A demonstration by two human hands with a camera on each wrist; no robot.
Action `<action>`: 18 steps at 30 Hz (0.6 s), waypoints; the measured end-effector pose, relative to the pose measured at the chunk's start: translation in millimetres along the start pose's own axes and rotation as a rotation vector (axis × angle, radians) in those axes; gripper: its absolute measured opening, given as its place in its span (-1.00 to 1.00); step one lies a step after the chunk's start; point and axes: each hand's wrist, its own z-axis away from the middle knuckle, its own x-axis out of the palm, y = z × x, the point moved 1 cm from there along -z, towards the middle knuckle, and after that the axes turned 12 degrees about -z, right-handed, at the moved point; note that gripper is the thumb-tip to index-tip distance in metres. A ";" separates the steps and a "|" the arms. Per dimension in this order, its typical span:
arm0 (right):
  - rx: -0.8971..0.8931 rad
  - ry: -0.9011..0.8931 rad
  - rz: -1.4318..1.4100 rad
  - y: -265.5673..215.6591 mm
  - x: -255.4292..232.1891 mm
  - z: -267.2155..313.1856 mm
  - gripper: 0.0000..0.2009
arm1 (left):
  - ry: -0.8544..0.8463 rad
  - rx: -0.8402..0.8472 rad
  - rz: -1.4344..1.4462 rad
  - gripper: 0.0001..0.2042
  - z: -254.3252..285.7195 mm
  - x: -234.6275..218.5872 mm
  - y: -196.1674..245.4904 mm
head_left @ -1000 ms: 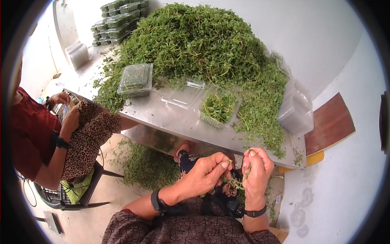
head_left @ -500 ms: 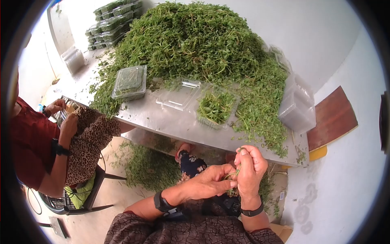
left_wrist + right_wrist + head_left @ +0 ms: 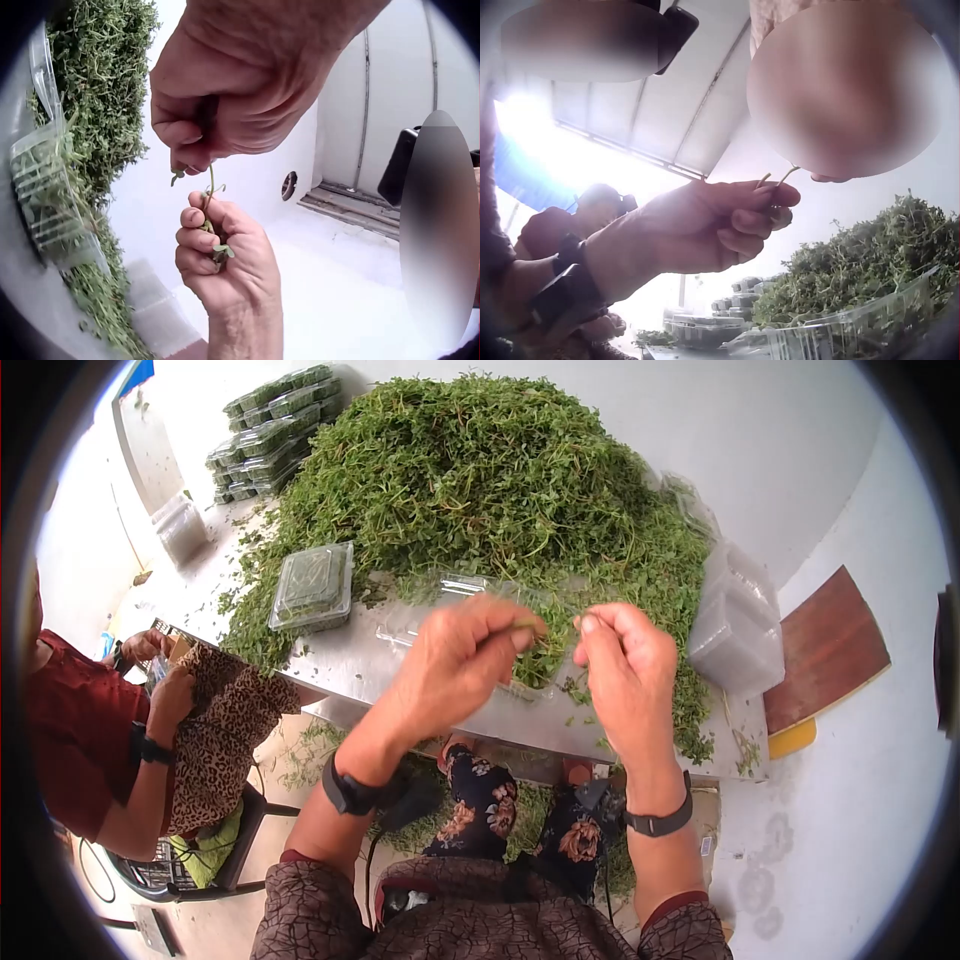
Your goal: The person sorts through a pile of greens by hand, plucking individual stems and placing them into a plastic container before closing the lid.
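Observation:
In front of the table edge both hands are raised, close together. My left hand pinches a thin green stem between thumb and forefinger. That stem runs down to my right hand, whose curled fingers hold a leafy green sprig. From the right wrist view, cut-looking stem ends stick out above the left fingertips. Behind the hands an open clear plastic box holds loose greens; the left hand hides part of it in the head view.
A large heap of greens covers the table. A closed filled box sits at its left, stacked filled boxes behind. Nested empty boxes stand at the right. Another person sits at the left, hands busy.
Both hands have risen from over the lap to in front of the open box. They were close together half a second ago and are now a little apart.

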 end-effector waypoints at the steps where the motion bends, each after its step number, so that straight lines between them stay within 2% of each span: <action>1: 0.001 0.001 -0.001 4.1 3.3 -8.1 -0.88 | 0.072 0.056 -0.053 -0.84 -8.8 -1.7 -4.8; 5: 0.034 -0.036 0.036 30.3 7.8 -28.9 -0.80 | 0.076 0.023 0.039 -0.81 -40.3 13.0 -27.5; 6: 0.031 -0.098 0.097 33.2 8.1 -28.5 -0.76 | 0.083 0.129 -0.195 -0.71 -43.7 15.4 -35.7; 7: 0.026 -0.161 0.158 33.5 8.6 -27.9 -0.71 | 0.086 0.129 -0.194 -0.71 -42.7 18.0 -42.6; 8: 0.125 -0.190 0.213 29.5 4.8 -24.0 -0.62 | 0.053 0.133 -0.220 -0.66 -39.4 21.1 -47.4; 9: 0.127 -0.191 0.215 35.7 0.4 -23.6 -0.62 | 0.017 0.136 -0.246 -0.59 -36.9 22.1 -50.9; 10: 0.025 -0.191 0.198 45.2 -5.6 -23.4 -0.61 | -0.085 0.071 -0.217 -0.52 -34.8 19.2 -52.4; 11: -0.074 -0.191 0.179 50.9 -10.7 -21.9 -0.59 | -0.090 0.065 -0.213 -0.52 -32.6 19.0 -57.4; 12: 0.051 -0.216 0.098 39.4 -13.8 -19.4 -0.58 | -0.075 0.082 -0.189 -0.52 -30.6 19.3 -61.7; 15: 0.070 -0.219 0.060 38.1 -23.9 -11.8 -0.61 | -0.090 0.047 -0.107 -0.54 -25.8 15.0 -62.0; 17: 0.106 -0.207 0.037 37.7 -27.3 -5.9 -0.64 | 0.006 0.191 -0.213 -0.59 -24.1 11.8 -60.7; 18: 0.052 -0.220 0.094 38.8 -28.9 -3.1 -0.67 | 0.006 0.190 -0.213 -0.59 -22.3 9.7 -59.6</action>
